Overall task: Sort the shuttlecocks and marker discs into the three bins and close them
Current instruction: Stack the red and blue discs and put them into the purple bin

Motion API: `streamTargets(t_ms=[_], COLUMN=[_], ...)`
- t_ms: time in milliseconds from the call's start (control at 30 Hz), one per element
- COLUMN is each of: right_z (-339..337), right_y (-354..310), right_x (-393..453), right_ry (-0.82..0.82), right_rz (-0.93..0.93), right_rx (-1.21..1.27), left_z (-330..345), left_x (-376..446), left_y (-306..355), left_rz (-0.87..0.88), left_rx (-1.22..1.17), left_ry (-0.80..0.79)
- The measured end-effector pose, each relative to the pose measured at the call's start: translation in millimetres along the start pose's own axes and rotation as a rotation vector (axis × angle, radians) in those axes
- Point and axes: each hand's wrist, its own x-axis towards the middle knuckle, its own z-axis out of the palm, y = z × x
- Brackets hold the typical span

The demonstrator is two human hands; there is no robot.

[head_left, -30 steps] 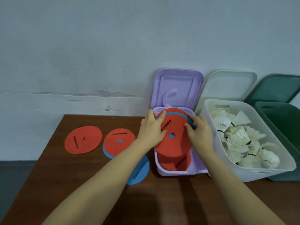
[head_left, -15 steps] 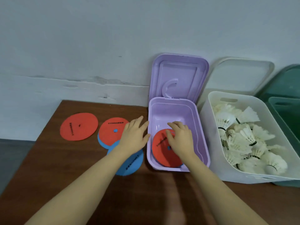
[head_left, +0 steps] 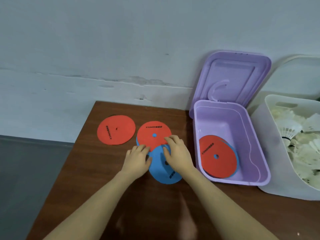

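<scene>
Both hands rest flat, fingers spread, on overlapping discs on the desk (head_left: 90, 170): left hand (head_left: 138, 159) and right hand (head_left: 178, 156) on the blue disc (head_left: 162, 174), beside the red disc (head_left: 152, 134) printed "SONICE". More discs (head_left: 216, 158) lie in the open purple bin (head_left: 256, 153).

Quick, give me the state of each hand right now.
Left hand: open, fingers flat at the edge of the blue disc, holding nothing.
Right hand: open, fingers resting on the blue disc and red disc, nothing gripped.
</scene>
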Motion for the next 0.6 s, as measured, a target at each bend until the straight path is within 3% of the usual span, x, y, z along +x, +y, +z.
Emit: streamTargets(t_ms=[133,233,400,600], right_z=[33,52,67,73], right_y=[10,17,17,2], right_x=[-4,-13,-24,-28], right_ry=[-0.182,-0.230,-0.161,-0.035], right_rz=[0.363,0.526,0.492,0.437], right_rx=[-0.109,-0.155,-0.168,-0.029], left_z=[15,24,41,45], left_x=[4,7,1,-7], left_y=[-19,-23,-25,-33], left_rz=[0.023,0.122,0.223,0.181], left_rx=[0.001,-0.005,0.012,-0.102], left_ry=[-0.122,-0.177,-0.202,-0.153])
